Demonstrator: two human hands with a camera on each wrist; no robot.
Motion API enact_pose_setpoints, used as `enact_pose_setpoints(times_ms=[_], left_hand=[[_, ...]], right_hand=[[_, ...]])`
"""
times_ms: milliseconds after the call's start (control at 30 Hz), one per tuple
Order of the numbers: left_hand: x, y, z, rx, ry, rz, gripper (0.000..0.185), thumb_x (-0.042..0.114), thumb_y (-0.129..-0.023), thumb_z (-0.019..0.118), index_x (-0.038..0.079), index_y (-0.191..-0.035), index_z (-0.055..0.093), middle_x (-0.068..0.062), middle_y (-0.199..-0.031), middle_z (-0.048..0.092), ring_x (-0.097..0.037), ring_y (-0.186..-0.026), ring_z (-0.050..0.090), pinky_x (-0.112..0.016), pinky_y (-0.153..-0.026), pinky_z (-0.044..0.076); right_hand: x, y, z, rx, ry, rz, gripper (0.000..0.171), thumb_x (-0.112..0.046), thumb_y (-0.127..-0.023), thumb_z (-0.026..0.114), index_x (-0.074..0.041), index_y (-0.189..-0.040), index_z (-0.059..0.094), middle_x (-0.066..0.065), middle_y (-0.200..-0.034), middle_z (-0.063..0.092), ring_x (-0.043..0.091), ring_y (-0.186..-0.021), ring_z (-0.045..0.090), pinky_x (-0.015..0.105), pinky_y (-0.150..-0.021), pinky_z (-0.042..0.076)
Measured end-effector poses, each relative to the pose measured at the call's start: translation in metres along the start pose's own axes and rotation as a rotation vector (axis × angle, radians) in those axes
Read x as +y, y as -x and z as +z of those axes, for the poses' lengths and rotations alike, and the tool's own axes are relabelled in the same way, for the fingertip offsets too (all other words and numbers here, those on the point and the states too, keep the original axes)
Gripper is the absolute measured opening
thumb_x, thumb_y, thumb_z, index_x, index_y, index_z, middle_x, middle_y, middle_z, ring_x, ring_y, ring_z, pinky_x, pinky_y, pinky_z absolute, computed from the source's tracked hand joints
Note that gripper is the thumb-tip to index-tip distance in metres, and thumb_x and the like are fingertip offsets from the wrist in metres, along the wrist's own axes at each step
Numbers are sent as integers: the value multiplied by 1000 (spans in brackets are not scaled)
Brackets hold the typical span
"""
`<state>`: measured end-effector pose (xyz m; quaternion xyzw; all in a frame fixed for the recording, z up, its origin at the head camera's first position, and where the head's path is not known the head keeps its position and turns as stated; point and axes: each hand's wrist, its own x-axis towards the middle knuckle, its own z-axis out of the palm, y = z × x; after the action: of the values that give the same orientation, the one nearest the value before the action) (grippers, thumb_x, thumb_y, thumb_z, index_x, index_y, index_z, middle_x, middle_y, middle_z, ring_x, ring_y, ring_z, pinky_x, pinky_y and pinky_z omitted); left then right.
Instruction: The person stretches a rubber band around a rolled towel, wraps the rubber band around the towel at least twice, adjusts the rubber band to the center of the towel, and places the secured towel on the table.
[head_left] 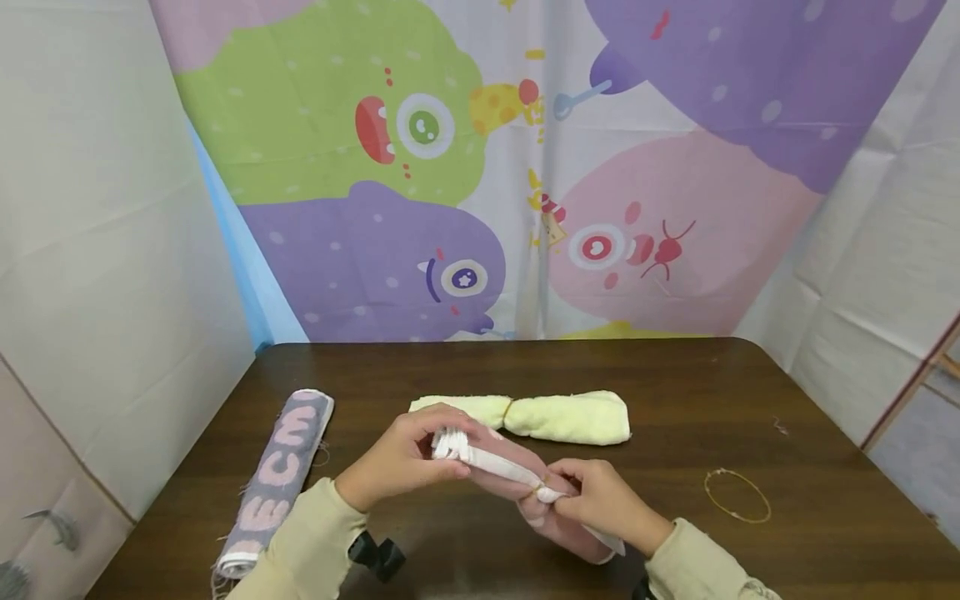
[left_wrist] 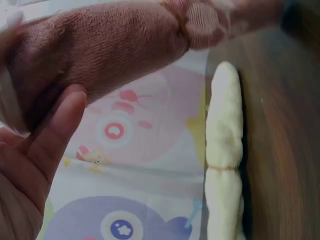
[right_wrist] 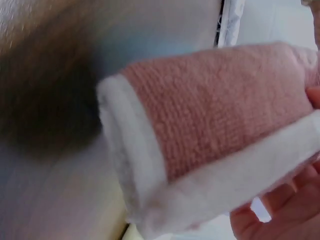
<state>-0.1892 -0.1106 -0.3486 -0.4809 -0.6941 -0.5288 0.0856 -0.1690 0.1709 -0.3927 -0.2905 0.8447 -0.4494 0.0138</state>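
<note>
Held above the table's front part is a rolled pink towel [head_left: 510, 461] with white edging, cinched at its middle by a thin yellowish rubber band [head_left: 537, 488]. My left hand [head_left: 408, 454] grips the roll's left end, thumb below and fingers over the top. At the cinched middle, my right hand [head_left: 607, 500] pinches the towel beside the band. The right wrist view shows the white-edged free end of the pink towel [right_wrist: 220, 110] sticking out past the right hand [right_wrist: 285, 210]. Behind the hands lies a rolled pale yellow towel [head_left: 570, 418], also banded at its middle.
A rolled grey-purple towel [head_left: 277, 475] with pink letters lies at the table's left, its edge frayed. On the right lie a loose yellow rubber band [head_left: 737, 496] and a small thread scrap [head_left: 781, 426]. A cartoon-printed curtain [head_left: 525, 167] hangs behind the brown table [head_left: 675, 375].
</note>
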Motion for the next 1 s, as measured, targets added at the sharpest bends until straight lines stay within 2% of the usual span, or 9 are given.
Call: enact_pose_setpoints(times_ms=[133, 267, 367, 467, 567, 700, 767, 867, 1000], left_hand=[[3, 1, -4, -61, -49, 31, 35, -3, -74, 77, -1, -107, 65, -17, -103, 66, -11, -91, 58, -27, -67, 52], [8, 0, -6, -108, -51, 44, 43, -3, -71, 80, 2, -111, 65, -12, -104, 67, -12, -90, 59, -27, -68, 53], [8, -3, -4, -72, -128, 102, 39, -4, -70, 79, 4, -106, 66, -9, -99, 67, -14, -89, 60, -27, -70, 52], [8, -3, -2, 9, -185, 76, 31, -6, -68, 77, 2, -97, 66, -9, -88, 66, -11, -79, 58, -25, -64, 50], [8, -3, 1, 72, -200, -83, 24, -4, -69, 75, -1, -91, 66, -7, -80, 65, -6, -71, 55, -23, -58, 48], [11, -7, 5, 123, -169, -373, 21, 4, -73, 74, -3, -92, 67, -5, -76, 64, -5, -63, 52, -24, -51, 47], [12, -9, 6, 136, -132, -476, 23, 5, -74, 74, -5, -94, 67, -4, -74, 63, -7, -60, 53, -27, -48, 49], [13, -12, 8, 130, -32, -573, 26, 3, -76, 72, -10, -97, 65, -4, -70, 60, -10, -53, 53, -35, -42, 50], [14, -14, 9, 112, 68, -645, 26, 1, -79, 71, -14, -100, 64, -2, -68, 59, -11, -52, 53, -39, -43, 50]], right_hand=[[2, -3, -4, -86, -123, 79, 20, -5, -80, 63, 5, -96, 69, -1, -76, 63, 2, -65, 51, 20, -57, 44], [3, -7, -7, -133, -262, 167, 23, -6, -79, 59, 9, -94, 68, 0, -80, 64, 5, -75, 55, 20, -66, 46], [2, -8, -7, -175, -368, 213, 29, -2, -74, 55, 14, -96, 65, 1, -82, 65, 7, -79, 56, 20, -70, 46], [3, -9, -5, -242, -384, 171, 30, -2, -81, 54, 15, -104, 62, 3, -89, 66, 6, -83, 57, 20, -74, 47], [3, -10, -2, -200, -212, -103, 27, -6, -91, 56, 10, -111, 62, 6, -98, 67, 8, -89, 59, 25, -79, 48], [-1, -16, 1, 103, 321, -663, 16, -18, -94, 60, -8, -99, 72, 0, -90, 66, 10, -82, 59, 31, -77, 46], [-5, -20, 2, 234, 562, -881, 15, -22, -94, 61, -17, -89, 74, -6, -80, 63, 11, -74, 57, 31, -73, 44], [-11, -24, 3, 265, 784, -1081, 20, -26, -94, 58, -23, -81, 73, -9, -73, 56, 9, -67, 50, 28, -68, 42], [-16, -25, 1, 192, 990, -1185, 30, -19, -98, 50, -23, -75, 69, -9, -71, 54, 10, -64, 46, 28, -66, 41]])
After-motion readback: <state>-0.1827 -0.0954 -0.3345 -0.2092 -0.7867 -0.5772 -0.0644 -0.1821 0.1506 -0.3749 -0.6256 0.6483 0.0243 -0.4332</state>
